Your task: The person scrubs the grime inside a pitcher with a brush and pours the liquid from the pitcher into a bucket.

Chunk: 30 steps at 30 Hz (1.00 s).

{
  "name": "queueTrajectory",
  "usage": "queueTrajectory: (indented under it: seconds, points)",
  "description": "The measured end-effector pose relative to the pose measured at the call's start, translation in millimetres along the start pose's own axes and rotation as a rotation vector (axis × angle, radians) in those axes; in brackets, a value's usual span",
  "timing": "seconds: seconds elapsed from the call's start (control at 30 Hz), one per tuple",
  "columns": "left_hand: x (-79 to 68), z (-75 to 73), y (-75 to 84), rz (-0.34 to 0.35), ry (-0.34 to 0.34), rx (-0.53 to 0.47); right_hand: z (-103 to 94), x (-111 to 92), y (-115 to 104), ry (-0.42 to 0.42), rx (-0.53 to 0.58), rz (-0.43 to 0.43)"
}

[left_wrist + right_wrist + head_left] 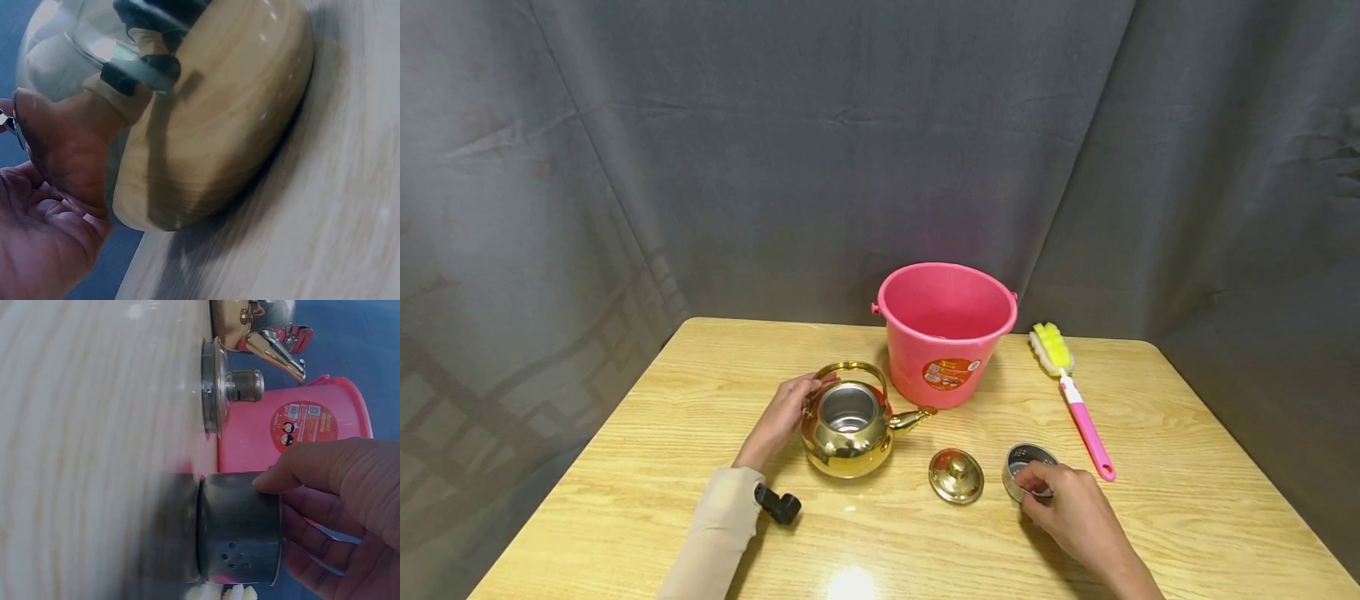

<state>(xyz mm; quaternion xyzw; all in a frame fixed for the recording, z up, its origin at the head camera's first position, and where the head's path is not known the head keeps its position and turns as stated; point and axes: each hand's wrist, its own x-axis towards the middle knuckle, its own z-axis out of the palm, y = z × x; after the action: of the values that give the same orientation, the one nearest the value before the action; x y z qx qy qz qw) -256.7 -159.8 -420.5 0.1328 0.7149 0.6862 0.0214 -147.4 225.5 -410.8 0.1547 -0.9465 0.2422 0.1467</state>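
Note:
A shiny gold kettle (847, 454) stands lidless on the table, its spout pointing right. My left hand (790, 404) holds it at the left side, with fingers reaching round by the base of the handle; in the left wrist view the palm (50, 237) shows beside the mirror-like body. To the right, my right hand (1071, 508) pinches the rim of a metal tea strainer (240, 528) between thumb and fingers. The strainer has small holes and sits upright, its base at the tabletop. Between kettle and strainer lies the gold kettle lid (956, 477), knob up.
A pink bucket (945, 333) stands behind the kettle, close to the spout tip. At the right lies a brush (1088, 429) with a pink handle and a yellow and white sponge head. A grey curtain (850, 167) hangs behind the wooden table (1187, 500).

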Motion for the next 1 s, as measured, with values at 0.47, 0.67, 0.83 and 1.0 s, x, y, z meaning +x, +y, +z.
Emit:
queueTrajectory:
  seconds: [0.47,0.67,0.83,1.0]
  points:
    - [-0.5,0.4,0.3,-0.02,-0.002,-0.002,-22.4,16.4,9.7,0.372,0.042,-0.157]
    - [-0.1,-0.9,1.6,-0.033,0.009,-0.006,-33.0,23.5,17.2,0.449,0.095,-0.068]
    - [-0.2,-0.9,1.1,-0.044,0.001,-0.018,-37.4,27.4,27.8,0.444,0.123,0.036]
    - [-0.9,-0.9,-0.9,-0.045,-0.002,-0.012,-37.5,30.5,41.0,0.431,0.129,0.132]
